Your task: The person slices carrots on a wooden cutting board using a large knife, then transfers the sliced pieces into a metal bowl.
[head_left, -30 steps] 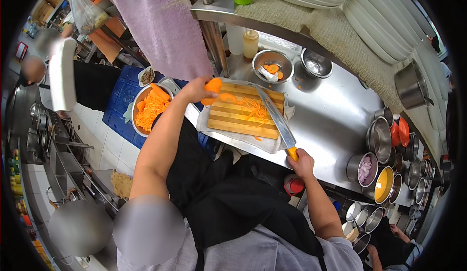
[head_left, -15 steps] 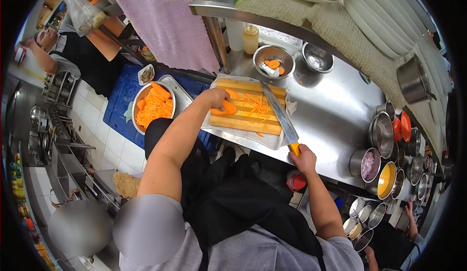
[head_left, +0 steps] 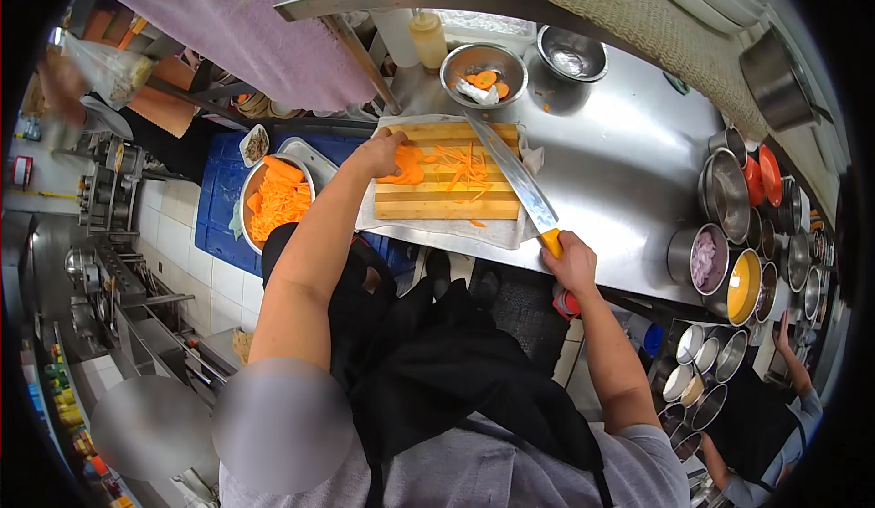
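Note:
My left hand (head_left: 383, 152) is at the left end of a striped wooden cutting board (head_left: 428, 208), its fingers curled against overlapping carrot slices (head_left: 410, 167). Thin carrot strips (head_left: 467, 167) lie loose on the board, right of the slices. My right hand (head_left: 572, 263) is closed around the yellow handle of a large chef's knife (head_left: 518, 180). The blade slants up and left across the board's right side, its tip near the far edge. A cloth (head_left: 365, 212) lies under the board. Left of it, a bowl (head_left: 245, 218) holds shredded carrot and larger pieces.
Behind the board stand a steel bowl (head_left: 447, 92) with carrot rounds, another steel bowl (head_left: 572, 60) and a squeeze bottle (head_left: 427, 41). A metal shelf (head_left: 383, 0) overhangs the counter. Several pots, one with chopped onion (head_left: 705, 257), stand at right. A co-worker (head_left: 752, 426) is at lower right.
The whole view has shifted. My left hand has drawn back to the left edge of the carrot slices, which now show more fully. The knife stays in my right hand, slanted across the board.

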The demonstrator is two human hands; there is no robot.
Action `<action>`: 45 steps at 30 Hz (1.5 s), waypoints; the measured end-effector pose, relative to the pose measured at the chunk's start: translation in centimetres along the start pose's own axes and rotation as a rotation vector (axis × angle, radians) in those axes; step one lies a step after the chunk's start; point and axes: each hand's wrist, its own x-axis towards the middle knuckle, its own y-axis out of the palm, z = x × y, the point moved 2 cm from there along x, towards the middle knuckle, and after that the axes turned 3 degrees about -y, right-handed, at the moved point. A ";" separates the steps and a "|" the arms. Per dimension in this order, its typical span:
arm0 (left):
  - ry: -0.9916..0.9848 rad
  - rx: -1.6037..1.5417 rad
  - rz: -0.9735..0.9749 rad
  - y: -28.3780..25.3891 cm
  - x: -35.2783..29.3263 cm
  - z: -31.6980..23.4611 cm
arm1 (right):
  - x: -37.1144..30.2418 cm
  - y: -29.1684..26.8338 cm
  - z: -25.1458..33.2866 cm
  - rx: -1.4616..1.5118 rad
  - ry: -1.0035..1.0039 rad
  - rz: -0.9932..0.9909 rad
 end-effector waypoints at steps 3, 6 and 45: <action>0.034 0.059 -0.014 0.7 0.5 1.3 | 0.1 0.0 0.2 0.019 0.000 -0.008; 0.018 0.125 -0.015 1.1 0.7 0.8 | 0.0 0.1 0.1 0.034 -0.001 -0.023; -0.034 -0.072 -0.031 2.4 -4.7 1.2 | 0.3 -0.4 0.3 -0.026 -0.039 0.064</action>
